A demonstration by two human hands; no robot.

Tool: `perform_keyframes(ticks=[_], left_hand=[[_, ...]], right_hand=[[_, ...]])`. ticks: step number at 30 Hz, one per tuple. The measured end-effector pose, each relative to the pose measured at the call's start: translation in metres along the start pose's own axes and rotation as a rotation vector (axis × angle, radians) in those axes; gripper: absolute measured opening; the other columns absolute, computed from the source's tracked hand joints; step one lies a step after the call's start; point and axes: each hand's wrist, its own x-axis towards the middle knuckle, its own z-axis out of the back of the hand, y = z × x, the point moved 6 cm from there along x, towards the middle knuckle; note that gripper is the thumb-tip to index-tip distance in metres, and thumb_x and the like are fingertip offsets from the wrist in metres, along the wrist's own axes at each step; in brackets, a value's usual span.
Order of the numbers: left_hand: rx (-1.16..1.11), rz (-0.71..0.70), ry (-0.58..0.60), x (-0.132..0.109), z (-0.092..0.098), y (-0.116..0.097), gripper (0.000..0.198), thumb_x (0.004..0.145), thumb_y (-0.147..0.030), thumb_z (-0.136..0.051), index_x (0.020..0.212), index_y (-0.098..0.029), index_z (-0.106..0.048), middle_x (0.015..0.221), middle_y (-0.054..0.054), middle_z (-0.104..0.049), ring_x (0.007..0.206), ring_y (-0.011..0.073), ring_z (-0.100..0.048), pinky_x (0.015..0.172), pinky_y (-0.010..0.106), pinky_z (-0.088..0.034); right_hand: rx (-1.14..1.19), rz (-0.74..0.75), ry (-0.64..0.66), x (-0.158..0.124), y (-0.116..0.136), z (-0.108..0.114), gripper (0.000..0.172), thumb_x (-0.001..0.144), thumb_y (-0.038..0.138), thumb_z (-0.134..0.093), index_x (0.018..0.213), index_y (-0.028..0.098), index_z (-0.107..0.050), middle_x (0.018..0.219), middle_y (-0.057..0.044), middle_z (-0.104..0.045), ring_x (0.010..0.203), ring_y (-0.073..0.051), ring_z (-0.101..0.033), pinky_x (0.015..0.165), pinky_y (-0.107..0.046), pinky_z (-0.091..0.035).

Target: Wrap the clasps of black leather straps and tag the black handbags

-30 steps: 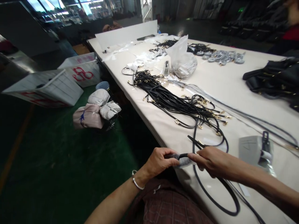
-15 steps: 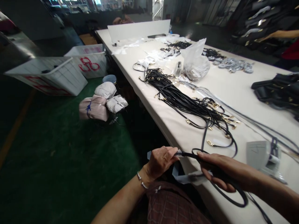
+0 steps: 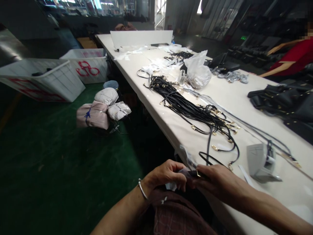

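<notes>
My left hand (image 3: 166,176) and my right hand (image 3: 215,181) meet at the near edge of the white table (image 3: 227,94), just above my lap. Both are closed on the end of a black strap (image 3: 207,156) with a gold fitting, together with a small clear wrapper (image 3: 188,160) and a pale scrap. The strap loops back onto the table toward a long pile of black straps with gold clasps (image 3: 188,107). A metal bangle sits on my left wrist.
A grey tape dispenser (image 3: 260,161) stands right of my hands. A clear plastic bag (image 3: 198,70), grey coils (image 3: 232,76) and black bags (image 3: 283,98) lie farther back. White crates (image 3: 46,78) and wrapped bundles (image 3: 100,109) sit on the green floor. A person in red (image 3: 295,55) is at far right.
My hands have drawn together and lower toward my lap, closing on the strap end and wrapper. The large strap loop under my right hand is gone from view. The view shifted slightly.
</notes>
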Motion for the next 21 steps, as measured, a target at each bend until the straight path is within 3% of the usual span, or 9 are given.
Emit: perform_keyframes(ticks=[2, 4, 8, 10, 12, 17, 19, 21], left_hand=[[0.026, -0.019, -0.042, -0.005, 0.008, -0.005, 0.052, 0.074, -0.055, -0.075, 0.1, -0.01, -0.073, 0.08, 0.008, -0.072, 0.053, 0.0081, -0.05, 0.049, 0.02, -0.037], [0.119, -0.07, -0.13, -0.009, 0.014, -0.012, 0.047, 0.077, -0.051, -0.074, 0.101, -0.01, -0.073, 0.081, 0.007, -0.072, 0.055, 0.0077, -0.049, 0.051, 0.02, -0.036], [0.44, -0.218, -0.254, -0.012, 0.011, -0.024, 0.034, 0.077, -0.04, -0.076, 0.1, -0.015, -0.075, 0.089, 0.004, -0.074, 0.077, 0.014, -0.062, 0.071, 0.022, -0.046], [0.487, -0.198, -0.243, -0.011, 0.009, -0.022, 0.034, 0.075, -0.039, -0.078, 0.1, -0.016, -0.075, 0.087, 0.003, -0.074, 0.077, 0.0144, -0.064, 0.07, 0.022, -0.047], [0.36, -0.072, -0.17, -0.01, 0.01, -0.014, 0.04, 0.069, -0.038, -0.081, 0.101, -0.015, -0.073, 0.082, 0.003, -0.073, 0.066, 0.0133, -0.063, 0.061, 0.022, -0.048], [-0.008, 0.22, 0.145, -0.011, 0.006, 0.003, 0.043, 0.06, -0.031, -0.084, 0.096, -0.013, -0.07, 0.081, 0.005, -0.074, 0.054, 0.0142, -0.065, 0.051, 0.024, -0.052], [-0.064, 0.269, 0.219, -0.013, 0.002, 0.007, 0.042, 0.059, -0.03, -0.085, 0.095, -0.014, -0.07, 0.081, 0.006, -0.075, 0.057, 0.0156, -0.067, 0.054, 0.026, -0.054], [-0.081, 0.255, 0.216, -0.014, -0.002, 0.008, 0.038, 0.061, -0.029, -0.085, 0.093, -0.014, -0.071, 0.082, 0.005, -0.075, 0.058, 0.015, -0.068, 0.057, 0.026, -0.055]], right_hand=[[0.412, -0.01, 0.172, -0.007, 0.002, -0.004, 0.036, 0.092, 0.053, -0.051, 0.091, 0.019, -0.061, 0.075, -0.003, -0.066, 0.065, -0.016, -0.06, 0.055, -0.024, -0.038], [0.714, -0.04, 0.241, -0.011, 0.001, -0.007, 0.049, 0.093, 0.063, -0.045, 0.091, 0.017, -0.06, 0.073, -0.003, -0.064, 0.063, -0.014, -0.059, 0.057, -0.024, -0.04], [0.818, -0.19, 0.152, -0.006, -0.017, -0.017, 0.051, 0.085, 0.068, -0.056, 0.075, 0.018, -0.053, 0.054, 0.004, -0.05, 0.047, -0.009, -0.044, 0.047, -0.021, -0.031], [0.703, -0.237, 0.119, -0.003, -0.022, -0.021, 0.05, 0.083, 0.068, -0.057, 0.073, 0.019, -0.052, 0.053, 0.005, -0.048, 0.044, -0.008, -0.038, 0.044, -0.022, -0.027], [0.453, -0.183, 0.089, -0.002, -0.017, -0.017, 0.044, 0.088, 0.061, -0.054, 0.074, 0.018, -0.057, 0.057, 0.003, -0.051, 0.048, -0.009, -0.04, 0.046, -0.023, -0.026], [-0.198, 0.055, 0.032, -0.006, 0.013, -0.007, 0.022, 0.091, 0.035, -0.051, 0.082, 0.022, -0.066, 0.067, 0.0, -0.06, 0.058, -0.012, -0.044, 0.055, -0.028, -0.024], [-0.306, 0.049, -0.019, -0.006, 0.017, -0.006, 0.023, 0.09, 0.034, -0.051, 0.078, 0.021, -0.065, 0.067, -0.001, -0.061, 0.058, -0.013, -0.044, 0.056, -0.029, -0.022], [-0.261, 0.026, -0.01, -0.004, 0.017, -0.008, 0.028, 0.092, 0.038, -0.049, 0.075, 0.02, -0.064, 0.065, -0.001, -0.059, 0.057, -0.012, -0.044, 0.056, -0.029, -0.023]])
